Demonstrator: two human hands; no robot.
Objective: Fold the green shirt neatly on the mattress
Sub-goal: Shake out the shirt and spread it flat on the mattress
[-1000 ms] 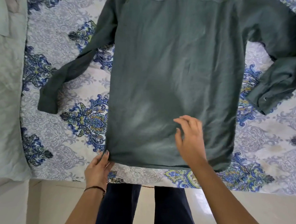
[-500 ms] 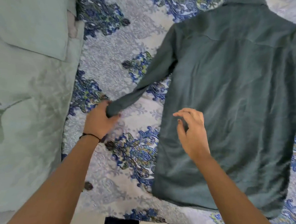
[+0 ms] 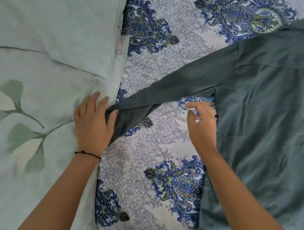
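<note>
The green shirt (image 3: 263, 124) lies flat, back side up, on the right of the mattress (image 3: 146, 149), which wears a blue and white patterned sheet. Its left sleeve (image 3: 175, 91) stretches down-left towards me. My left hand (image 3: 92, 122) grips the cuff end of that sleeve, thumb over the bunched cloth. My right hand (image 3: 201, 124) hovers with loosely curled fingers at the shirt's left side edge, just below the armpit, holding nothing. The shirt's right side and collar are out of frame.
A pale green quilt with a leaf print (image 3: 32, 126) covers the left part of the bed. A matching pale green pillow (image 3: 60, 25) lies at the upper left, its edge beside the sleeve cuff.
My view has swung left and closer. My left hand went from the shirt's hem corner to the left sleeve cuff and took hold of it. My right hand lifted off the shirt body.
</note>
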